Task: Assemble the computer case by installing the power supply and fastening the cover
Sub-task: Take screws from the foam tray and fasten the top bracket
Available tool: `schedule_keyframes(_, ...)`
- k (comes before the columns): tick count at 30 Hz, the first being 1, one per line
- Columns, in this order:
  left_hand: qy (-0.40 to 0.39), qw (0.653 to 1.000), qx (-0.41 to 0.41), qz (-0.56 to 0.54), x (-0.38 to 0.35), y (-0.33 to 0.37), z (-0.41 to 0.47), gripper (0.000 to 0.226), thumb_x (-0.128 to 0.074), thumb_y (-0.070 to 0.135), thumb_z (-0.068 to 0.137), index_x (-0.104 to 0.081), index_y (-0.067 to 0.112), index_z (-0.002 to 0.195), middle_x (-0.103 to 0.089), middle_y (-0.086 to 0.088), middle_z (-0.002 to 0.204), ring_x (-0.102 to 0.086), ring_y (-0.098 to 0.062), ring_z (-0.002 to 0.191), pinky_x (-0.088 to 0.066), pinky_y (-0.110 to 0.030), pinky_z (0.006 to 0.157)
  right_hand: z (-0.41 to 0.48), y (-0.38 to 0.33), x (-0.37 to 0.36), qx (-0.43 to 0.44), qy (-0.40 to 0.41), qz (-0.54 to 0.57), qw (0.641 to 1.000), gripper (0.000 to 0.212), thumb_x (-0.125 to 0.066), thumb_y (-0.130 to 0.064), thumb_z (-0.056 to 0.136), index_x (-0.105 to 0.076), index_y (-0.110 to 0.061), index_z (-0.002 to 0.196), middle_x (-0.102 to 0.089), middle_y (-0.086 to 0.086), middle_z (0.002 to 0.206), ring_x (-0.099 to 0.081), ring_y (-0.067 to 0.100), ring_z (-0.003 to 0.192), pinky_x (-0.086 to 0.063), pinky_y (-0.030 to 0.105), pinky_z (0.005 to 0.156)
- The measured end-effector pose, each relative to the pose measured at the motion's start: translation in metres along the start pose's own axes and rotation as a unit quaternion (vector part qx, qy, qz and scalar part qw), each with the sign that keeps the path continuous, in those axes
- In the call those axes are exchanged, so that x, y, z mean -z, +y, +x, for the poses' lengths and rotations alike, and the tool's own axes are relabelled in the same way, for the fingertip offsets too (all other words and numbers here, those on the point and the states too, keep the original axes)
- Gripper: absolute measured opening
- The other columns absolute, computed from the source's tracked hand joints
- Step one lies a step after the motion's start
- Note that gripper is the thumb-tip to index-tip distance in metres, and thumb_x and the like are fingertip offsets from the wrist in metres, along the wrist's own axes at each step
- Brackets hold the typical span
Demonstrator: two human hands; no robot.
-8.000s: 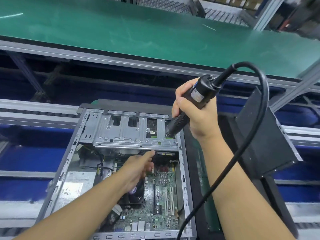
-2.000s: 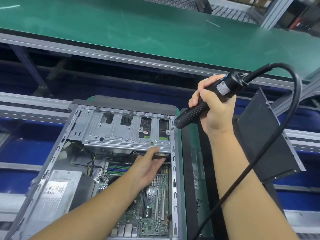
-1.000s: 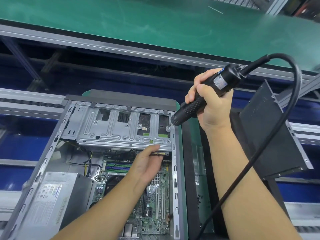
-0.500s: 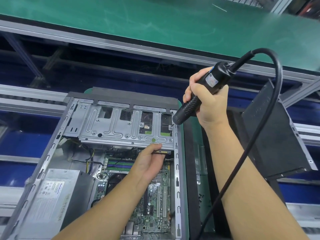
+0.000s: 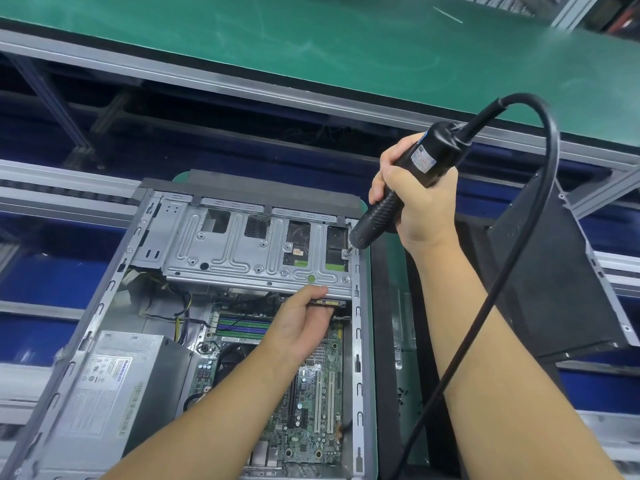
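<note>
An open computer case [image 5: 104, 306] lies on its side in front of me, its motherboard [image 5: 311, 393] showing. The grey power supply [image 5: 114, 379] sits in the case's near-left corner. A silver drive cage [image 5: 249, 251] spans the far end. My right hand [image 5: 422, 209] grips a black electric screwdriver [image 5: 408, 178], its tip on a screw at the cage's right corner [image 5: 346, 252]. My left hand [image 5: 301, 323] reaches under the cage's near edge and holds a flat drive [image 5: 330, 302] there. The black cover panel [image 5: 554, 278] leans at the right.
The screwdriver's thick black cable [image 5: 519, 237] loops over my right forearm. A green conveyor belt [image 5: 346, 46] runs across the far side above an aluminium frame rail [image 5: 242, 88]. A black panel with a green mat [image 5: 394, 341] lies right of the case.
The screwdriver has gone from above the cage's right side to its right corner, where its tip now rests on the screw. My left hand stays under the cage edge.
</note>
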State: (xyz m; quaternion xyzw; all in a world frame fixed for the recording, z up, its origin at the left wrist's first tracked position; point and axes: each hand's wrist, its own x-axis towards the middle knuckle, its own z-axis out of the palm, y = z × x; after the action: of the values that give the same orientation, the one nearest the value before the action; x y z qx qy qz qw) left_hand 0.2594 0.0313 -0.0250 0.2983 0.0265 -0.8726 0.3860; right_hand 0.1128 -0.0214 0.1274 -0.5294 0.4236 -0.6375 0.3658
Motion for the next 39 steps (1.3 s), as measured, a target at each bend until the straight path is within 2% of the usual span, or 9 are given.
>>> schedule_keyframes(5,-0.002,1.000,-0.010,-0.007,-0.001,0.000,-0.001,0.026,-0.057,-0.004,0.074,-0.061,-0.003,0.100,-0.066,-0.020,0.103,-0.064,-0.031,0.100,-0.044,-0.041,0.107,0.001,-0.001,0.000,0.000,0.000,-0.008,1.000,0.027,-0.059,-0.001,0.081,-0.065,-0.027,0.081,-0.060,0.003,0.072,-0.054,0.029,0.056,-0.051,0.040,0.064)
schedule_keyframes(8,0.006,1.000,-0.015,0.000,-0.004,0.000,-0.002,0.026,-0.057,-0.003,0.073,-0.060,-0.002,0.099,-0.066,-0.019,0.102,-0.066,-0.030,0.093,-0.051,-0.038,0.093,0.002,-0.002,-0.008,0.006,-0.037,-0.026,0.999,0.024,-0.058,0.004,0.080,-0.061,-0.019,0.084,-0.059,0.003,0.073,-0.054,0.028,0.057,-0.052,0.039,0.063)
schedule_keyframes(11,0.010,1.000,-0.016,0.005,-0.005,0.000,-0.003,0.023,-0.057,-0.002,0.073,-0.060,-0.001,0.096,-0.067,-0.018,0.096,-0.068,-0.029,0.087,-0.052,-0.037,0.088,0.005,0.000,-0.019,-0.001,-0.081,-0.059,0.995,0.018,-0.059,0.008,0.079,-0.057,-0.009,0.087,-0.058,0.008,0.076,-0.054,0.027,0.057,-0.051,0.039,0.062)
schedule_keyframes(17,0.008,1.000,-0.012,-0.004,-0.005,0.000,-0.003,0.023,-0.056,-0.004,0.074,-0.061,-0.003,0.097,-0.066,-0.021,0.101,-0.065,-0.032,0.096,-0.047,-0.042,0.103,0.007,0.003,-0.020,-0.005,-0.062,-0.049,0.997,0.019,-0.058,0.010,0.076,-0.057,-0.004,0.088,-0.056,0.010,0.075,-0.053,0.026,0.054,-0.050,0.036,0.060)
schedule_keyframes(21,0.009,1.000,-0.014,-0.006,-0.003,0.000,-0.003,0.018,-0.057,-0.005,0.075,-0.063,-0.001,0.091,-0.069,-0.019,0.095,-0.067,-0.031,0.092,-0.047,-0.042,0.103,0.006,0.005,-0.018,-0.004,-0.055,-0.051,0.997,0.017,-0.059,0.006,0.076,-0.057,-0.005,0.089,-0.058,0.007,0.075,-0.053,0.027,0.056,-0.050,0.037,0.061)
schedule_keyframes(28,0.032,0.999,-0.004,0.015,-0.007,0.002,-0.007,0.013,-0.050,-0.005,0.087,-0.061,0.001,0.089,-0.069,-0.016,0.086,-0.071,-0.026,0.076,-0.059,-0.034,0.074,0.004,0.004,-0.020,-0.014,-0.060,-0.065,0.996,0.015,-0.059,0.004,0.074,-0.057,-0.009,0.082,-0.055,0.009,0.068,-0.052,0.027,0.055,-0.049,0.039,0.061)
schedule_keyframes(32,0.035,0.999,-0.004,0.013,-0.010,0.002,-0.010,0.016,-0.045,-0.006,0.093,-0.060,0.000,0.092,-0.067,-0.018,0.092,-0.067,-0.029,0.085,-0.054,-0.037,0.087,0.002,0.004,-0.022,-0.030,-0.053,-0.070,0.996,0.016,-0.058,0.002,0.073,-0.057,-0.013,0.079,-0.055,0.009,0.060,-0.051,0.027,0.055,-0.049,0.040,0.062)
schedule_keyframes(36,0.033,0.999,-0.004,0.011,-0.011,0.003,-0.012,0.016,-0.045,-0.006,0.093,-0.060,0.000,0.093,-0.067,-0.018,0.092,-0.067,-0.029,0.086,-0.053,-0.038,0.088,0.002,0.005,-0.022,-0.036,-0.054,-0.073,0.995,0.016,-0.057,0.003,0.074,-0.057,-0.012,0.080,-0.054,0.011,0.061,-0.050,0.028,0.056,-0.048,0.044,0.063)
schedule_keyframes(39,0.040,0.999,-0.003,0.013,-0.011,0.003,-0.012,0.016,-0.045,-0.006,0.093,-0.059,0.001,0.090,-0.069,-0.017,0.083,-0.071,-0.026,0.074,-0.060,-0.033,0.070,0.001,0.003,-0.021,-0.029,-0.059,-0.065,0.996,0.015,-0.057,0.002,0.076,-0.058,-0.012,0.082,-0.053,0.016,0.068,-0.051,0.028,0.058,-0.049,0.043,0.063)
